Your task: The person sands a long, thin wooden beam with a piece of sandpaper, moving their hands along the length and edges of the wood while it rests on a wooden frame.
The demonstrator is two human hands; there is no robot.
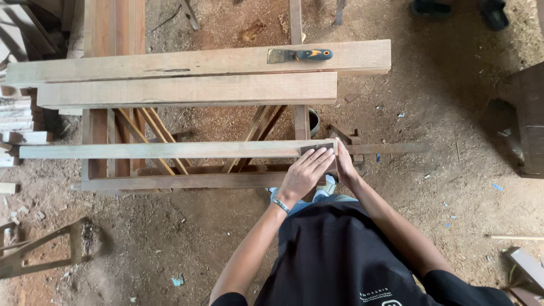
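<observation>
Head view, looking straight down. A person in a dark shirt stands at a wooden trestle frame [170, 182] on a sawdust-covered dirt floor [442, 187]. A long, narrow wooden batten [170, 150] lies across the frame, running left to right, and both hands meet at its right end.

The left hand [306, 170] lies flat and open on top of that end, fingers straight and together, pointing up and to the right, pressing on a small dark patch of the wood; it grips nothing. A bracelet sits at the wrist. The right hand [343, 164] is set against the very end of the batten, thumb side up, fingers curled around the end face; how tightly it closes is hidden.

Risks, as a judgement: the batten is thin and appears unclamped, so a hard push could slide or tip it off the frame. Rough end grain could splinter into the fingers.

Two broad planks [187, 76] lie further back, with an orange-and-black-handled scraper [299, 55] resting on the far one, well apart from the hands.
</observation>
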